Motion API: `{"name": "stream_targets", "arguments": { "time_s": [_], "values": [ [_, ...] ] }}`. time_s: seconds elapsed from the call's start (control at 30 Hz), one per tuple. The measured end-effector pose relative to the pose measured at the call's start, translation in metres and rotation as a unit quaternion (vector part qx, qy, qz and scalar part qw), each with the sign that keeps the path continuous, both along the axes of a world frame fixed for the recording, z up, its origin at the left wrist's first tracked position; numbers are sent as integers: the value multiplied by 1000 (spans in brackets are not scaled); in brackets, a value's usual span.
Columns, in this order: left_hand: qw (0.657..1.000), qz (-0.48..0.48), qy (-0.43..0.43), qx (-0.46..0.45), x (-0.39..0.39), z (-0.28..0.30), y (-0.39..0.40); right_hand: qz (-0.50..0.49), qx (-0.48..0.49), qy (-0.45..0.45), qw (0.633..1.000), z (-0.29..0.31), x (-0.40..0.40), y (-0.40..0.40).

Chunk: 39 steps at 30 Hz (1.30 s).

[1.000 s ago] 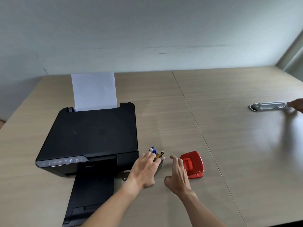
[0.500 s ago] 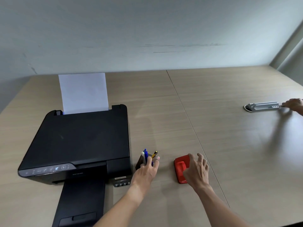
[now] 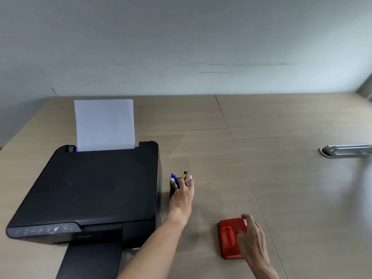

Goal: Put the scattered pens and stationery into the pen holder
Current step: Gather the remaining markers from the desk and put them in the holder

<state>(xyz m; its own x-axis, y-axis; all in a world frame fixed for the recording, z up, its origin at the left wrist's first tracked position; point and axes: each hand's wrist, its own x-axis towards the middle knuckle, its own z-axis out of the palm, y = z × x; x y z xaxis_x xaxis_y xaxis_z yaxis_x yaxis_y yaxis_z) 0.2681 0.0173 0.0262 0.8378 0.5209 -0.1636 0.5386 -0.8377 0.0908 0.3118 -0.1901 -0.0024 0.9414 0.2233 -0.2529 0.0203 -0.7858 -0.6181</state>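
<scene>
My left hand (image 3: 182,196) wraps the black pen holder (image 3: 172,188) beside the printer (image 3: 94,190), pens (image 3: 174,181) standing inside. My right hand (image 3: 250,237) rests spread on the red hole punch (image 3: 229,236).

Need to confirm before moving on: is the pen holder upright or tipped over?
Upright. The pen holder stands on the table beside the printer, its pens pointing up, with the left hand wrapped around it.

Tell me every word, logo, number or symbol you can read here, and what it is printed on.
No text can be read.
Black flat-topped printer: small brand mark on its front, too blurred to read.
Its control strip: pale button icons, too small to make out.
White paper sheet: blank on the side shown.
</scene>
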Motion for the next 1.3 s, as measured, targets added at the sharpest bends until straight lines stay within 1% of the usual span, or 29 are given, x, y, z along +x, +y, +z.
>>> {"name": "stream_targets", "arguments": {
  "time_s": [0.13, 0.23, 0.43, 0.63, 0.73, 0.8, 1.07, 1.2, 1.3],
  "values": [
    [1000, 19, -4, -17, 20, -4, 17, -25, -6, 27, 999, -10, 10, 4],
    [999, 32, -10, -29, 30, -5, 26, -78, 18, 55, 995, -11, 17, 14],
    [998, 32, -20, -44, 38, -6, 37, -150, 59, 86, 983, -3, 25, 37],
    [995, 40, -52, -80, 38, -13, 43, -263, 127, 157, 943, 3, 30, 75],
    [995, 45, -46, -74, 41, -12, 45, -326, 163, 181, 913, 5, 38, 101],
    [995, 51, -45, -73, 43, -12, 46, -354, 171, 187, 900, 6, 44, 117],
    [992, 62, -65, -90, 50, -13, 60, -396, 248, 220, 857, 14, 76, 164],
    [993, 67, -66, -77, 55, -12, 63, -405, 285, 227, 839, 13, 86, 181],
    [992, 67, -73, -79, 57, -12, 64, -400, 304, 232, 833, 11, 87, 187]
  ]
}}
